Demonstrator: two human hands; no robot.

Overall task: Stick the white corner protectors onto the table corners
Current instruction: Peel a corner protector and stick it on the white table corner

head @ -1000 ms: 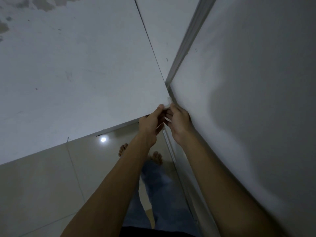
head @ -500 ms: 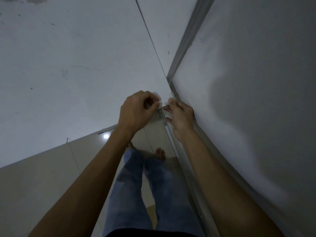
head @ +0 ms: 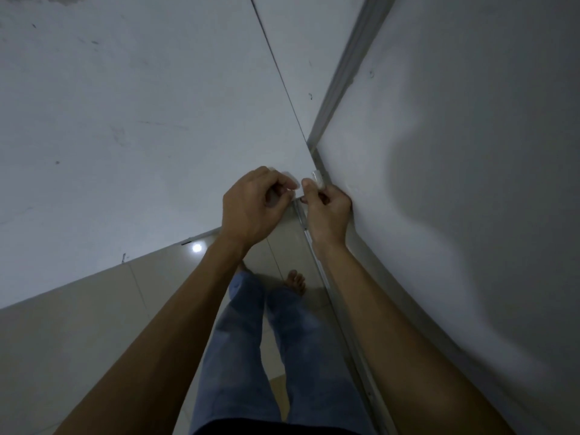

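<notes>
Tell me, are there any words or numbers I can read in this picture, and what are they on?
None: no words, numbers or signs can be read anywhere.
The white corner protector pinched by the right hand is plain.
The small whitish piece in the left hand shows no print.
The table top bears only faint scuffs and specks.

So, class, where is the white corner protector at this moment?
In the head view, the white corner protector sits just right of centre, pinched in the right hand, at the table corner beside the right-hand table, with the left hand close by.
</notes>
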